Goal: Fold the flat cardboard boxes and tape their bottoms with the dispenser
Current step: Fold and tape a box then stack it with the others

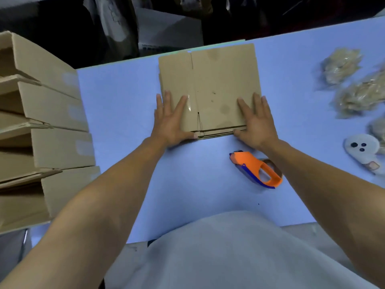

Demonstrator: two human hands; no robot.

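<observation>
Two hands press flat on a stack of flat cardboard boxes.

The flat boxes point(208, 88) lie in the middle of the blue surface point(125, 113). The left hand point(170, 119) and right hand point(255, 122) lie on the near corners with straight fingers, thumbs at the near edge. The orange tape dispenser point(255, 168) sits at 5 o'clock from the flat boxes; the right arm hides part of it. Folded boxes point(41, 122) at 9 o'clock are cut off. Blurry crumpled lumps point(343, 65) sit at 3 o'clock.

Dim, bluish light; soft blur, wide-angle bending at edges.
</observation>
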